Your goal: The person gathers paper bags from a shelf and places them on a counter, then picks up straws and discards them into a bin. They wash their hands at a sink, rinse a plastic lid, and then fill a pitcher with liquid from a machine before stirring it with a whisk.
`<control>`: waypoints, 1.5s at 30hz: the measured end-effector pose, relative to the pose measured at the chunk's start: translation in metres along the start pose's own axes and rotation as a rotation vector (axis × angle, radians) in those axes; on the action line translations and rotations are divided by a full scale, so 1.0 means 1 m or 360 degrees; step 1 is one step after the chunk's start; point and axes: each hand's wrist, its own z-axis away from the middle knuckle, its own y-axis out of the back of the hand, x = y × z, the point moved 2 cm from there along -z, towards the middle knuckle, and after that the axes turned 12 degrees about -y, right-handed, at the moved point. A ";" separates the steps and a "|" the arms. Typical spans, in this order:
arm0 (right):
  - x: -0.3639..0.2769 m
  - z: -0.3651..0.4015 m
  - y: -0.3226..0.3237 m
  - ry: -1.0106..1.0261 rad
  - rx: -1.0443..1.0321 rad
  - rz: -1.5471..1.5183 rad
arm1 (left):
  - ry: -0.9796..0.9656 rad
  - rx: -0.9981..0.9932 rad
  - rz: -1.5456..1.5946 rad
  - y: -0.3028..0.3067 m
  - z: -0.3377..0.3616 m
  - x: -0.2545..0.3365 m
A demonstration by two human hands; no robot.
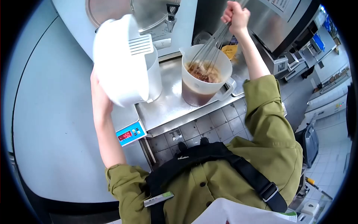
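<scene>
My right hand [236,16] is closed around the upper part of a wire whisk [214,44]. The whisk's loops reach down into a translucent measuring jug [199,87] with a spout and handle. Brown liquid with pale foam and darker brown bits [203,72] fills much of that jug. On the left, my left hand [100,91] holds up a white container [121,63], smeared by motion and tilted. Most of my left fingers are hidden behind it. Just beyond, partly covered by it, stands another translucent container [154,76] on the steel counter.
A blue digital scale [131,133] with a red display sits at the steel counter's [164,112] left end. Behind stands a white dispenser with a black-handled tap [171,18]. A yellow packet [229,51] lies behind the jug. Grey tiles [188,128] cover the floor.
</scene>
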 end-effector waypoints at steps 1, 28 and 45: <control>0.015 -0.004 0.007 -0.0187 -0.0034 -0.0047 | 0.0122 0.0144 0.0120 0.004 0.015 -0.005; 0.025 0.018 0.000 -0.0401 -0.0060 0.0220 | 0.0162 0.0015 0.2042 -0.031 0.093 -0.075; -0.159 0.057 -0.012 0.0273 0.0090 0.0035 | 0.0149 0.0435 0.1126 -0.083 0.090 -0.083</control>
